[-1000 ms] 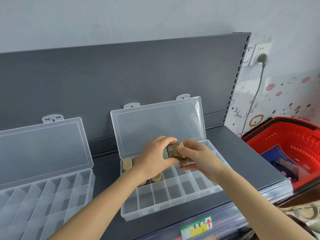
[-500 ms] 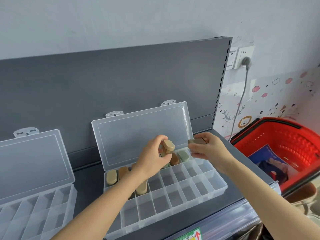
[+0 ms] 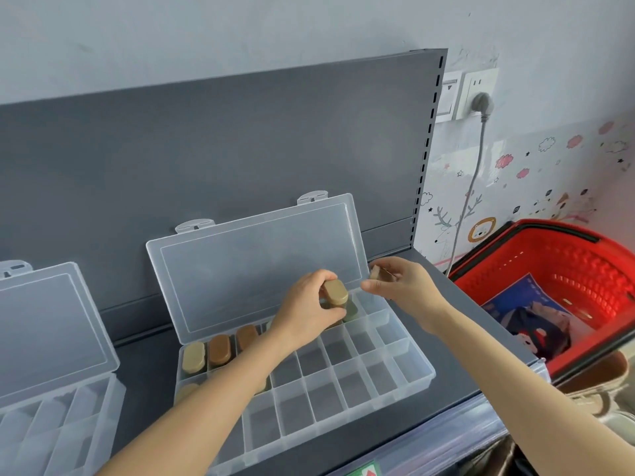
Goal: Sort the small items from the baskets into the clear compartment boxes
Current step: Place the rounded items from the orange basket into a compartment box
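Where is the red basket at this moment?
In the head view, the red basket sits at the far right, beside the grey shelf, below the wall socket.

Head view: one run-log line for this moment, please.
left hand: grips tan oval block above back row | right hand: pinches another small block | compartment box: open, back-left cells filled

Centre frame, the clear compartment box (image 3: 343,407) lies open, lid tilted back, three beige and brown oval pieces (image 3: 220,348) standing in its upper-left cells. The left hand (image 3: 305,317) grips a tan oval piece (image 3: 335,292) above the upper row; the right hand (image 3: 402,286) pinches a small beige piece (image 3: 376,273)
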